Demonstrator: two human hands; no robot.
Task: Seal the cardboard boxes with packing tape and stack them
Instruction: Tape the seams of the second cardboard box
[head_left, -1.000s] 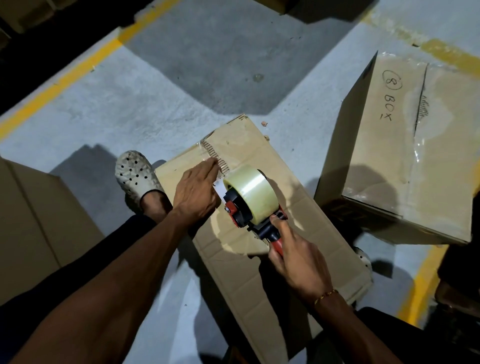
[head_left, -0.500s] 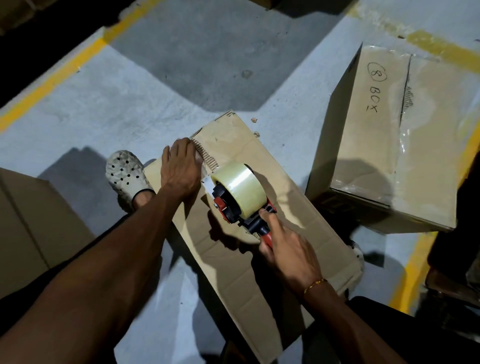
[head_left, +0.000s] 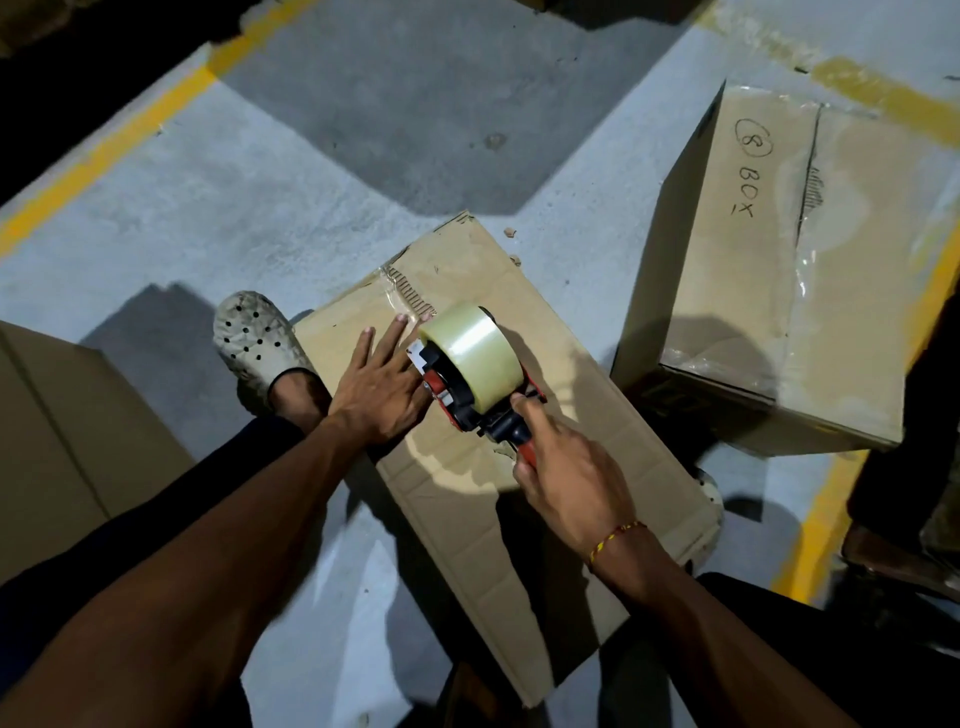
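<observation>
Brown box (head_left: 519, 322) — tape dispenser (head_left: 470, 374) atop

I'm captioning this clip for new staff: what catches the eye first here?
The tape dispenser with its big clear roll, gripped by the right hand at centre. Beside it the left hand presses flat on the cardboard box lying on the floor. At right stands a taped box marked "8 BOX".

Brown cardboard box (head_left: 561, 415), red-and-black tape dispenser (head_left: 467, 405), pale hole-dotted clog (head_left: 252, 338), yellow floor line (head_left: 104, 156)

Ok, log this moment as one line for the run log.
phase: taping seam | left hand: flat on cardboard box | right hand: grips tape dispenser on box top | labelled box: already taped, beside
</observation>
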